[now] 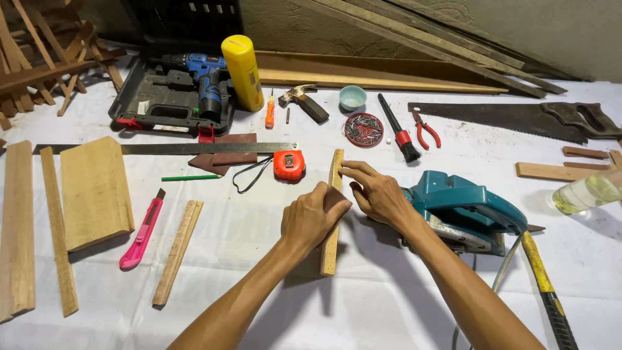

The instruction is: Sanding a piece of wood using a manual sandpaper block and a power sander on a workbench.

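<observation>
Centre of the frame: a narrow wooden strip [331,223] lies lengthwise on the white-covered worktop [259,285], and both hands are on it. The left hand [312,219] is folded over the strip's middle, grip closed on a brownish piece of what looks like sandpaper pressed to the wood. The right hand [379,194] pinches the strip's upper end, fingers narrow around the edge.

Crowded on the right: a teal electric planer [466,210] sits just beside the right wrist, its cord trailing to the lower edge, and a yellow-handled tool [547,288] slants toward the lower right corner. Just above the strip's tip sits an orange tape measure [289,165], with a long steel ruler [168,148] running off to the left.

On the left, a loose wooden slat [177,253], a pink utility knife [142,234] and a wide board [96,192] lie well apart from the hands. Open cloth shows between the slat and the left forearm, and across the lower left.

Containers now: upper centre, a round red tin [363,129] is full of nails, a small pale-blue bowl [352,98] above it, contents not visible. Upper left, an open black case [170,97] carries a blue cordless drill [206,81], a yellow bottle [241,71] standing at its right edge. A hand saw [518,119] lies upper right.
</observation>
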